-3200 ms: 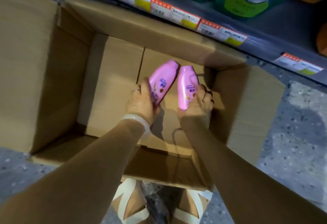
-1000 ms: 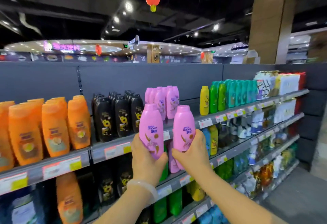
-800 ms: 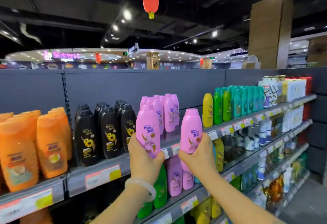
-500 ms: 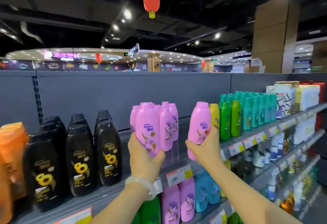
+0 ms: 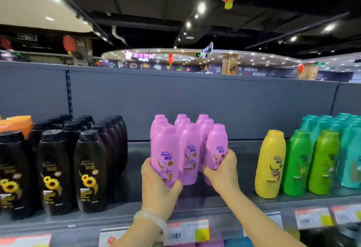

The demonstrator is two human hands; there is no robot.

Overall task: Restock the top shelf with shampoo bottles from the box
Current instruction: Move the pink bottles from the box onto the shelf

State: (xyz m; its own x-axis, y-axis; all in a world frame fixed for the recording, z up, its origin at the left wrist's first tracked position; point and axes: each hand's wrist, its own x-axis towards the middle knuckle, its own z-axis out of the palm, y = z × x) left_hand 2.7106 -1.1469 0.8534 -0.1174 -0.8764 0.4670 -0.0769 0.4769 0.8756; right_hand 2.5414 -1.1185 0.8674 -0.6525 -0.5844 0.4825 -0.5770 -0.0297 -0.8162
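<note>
My left hand point(image 5: 159, 185) grips a pink shampoo bottle point(image 5: 165, 153) by its lower end, upright, at the front left of the pink group. A second pink shampoo bottle point(image 5: 216, 146) leans slightly left in the grip of my right hand point(image 5: 222, 170), at the group's front right. Several more pink bottles point(image 5: 189, 149) stand between and behind them on the top shelf point(image 5: 207, 198). Whether the two held bottles touch the shelf I cannot tell. The box is out of view.
Black sunflower-label bottles point(image 5: 89, 170) stand in rows to the left, with orange ones point(image 5: 17, 122) at the far left. A yellow bottle point(image 5: 272, 162), green bottles point(image 5: 310, 161) and teal bottles point(image 5: 349, 149) stand to the right. Price tags point(image 5: 187, 231) line the shelf's front edge. Bare shelf lies between pink and yellow.
Both hands have carried their pink bottles forward onto the top shelf, up against the standing pink group. The right bottle has moved left and now tilts. The view has come closer.
</note>
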